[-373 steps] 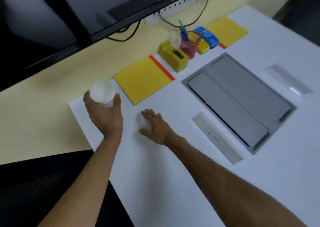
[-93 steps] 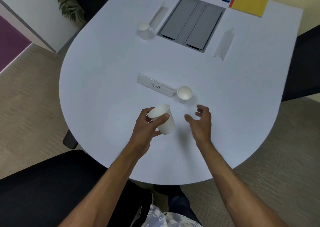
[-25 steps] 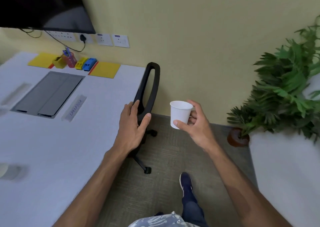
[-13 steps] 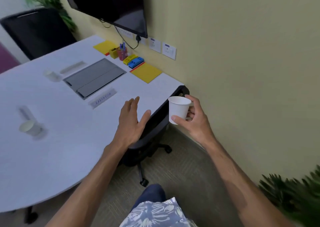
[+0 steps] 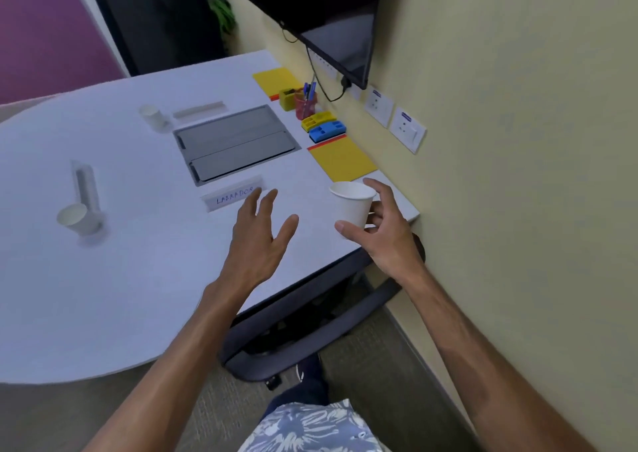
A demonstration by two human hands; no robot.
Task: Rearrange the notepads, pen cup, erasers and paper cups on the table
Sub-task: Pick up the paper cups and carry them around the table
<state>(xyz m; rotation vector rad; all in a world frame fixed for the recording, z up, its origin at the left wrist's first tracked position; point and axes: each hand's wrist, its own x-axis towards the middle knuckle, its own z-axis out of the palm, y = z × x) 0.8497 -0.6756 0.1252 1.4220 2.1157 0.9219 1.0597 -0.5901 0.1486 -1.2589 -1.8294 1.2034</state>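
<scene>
Now | right hand [image 5: 384, 232] grips paper cup [image 5: 353, 203] above table [image 5: 103, 279] corner edge | left hand [image 5: 259, 241] spread, empty

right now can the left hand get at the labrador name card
Probably yes. The left hand is open, its fingertips right by the LABRADOR name card, with nothing between them. The paper cup in the right hand sits off to the side.

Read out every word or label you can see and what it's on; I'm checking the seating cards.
"LABRADOR": blue handwriting on the near card.
No writing readable on the far card or the left card.
Too small to read: the socket stickers.
No print shows on the cup in the right hand.
</scene>
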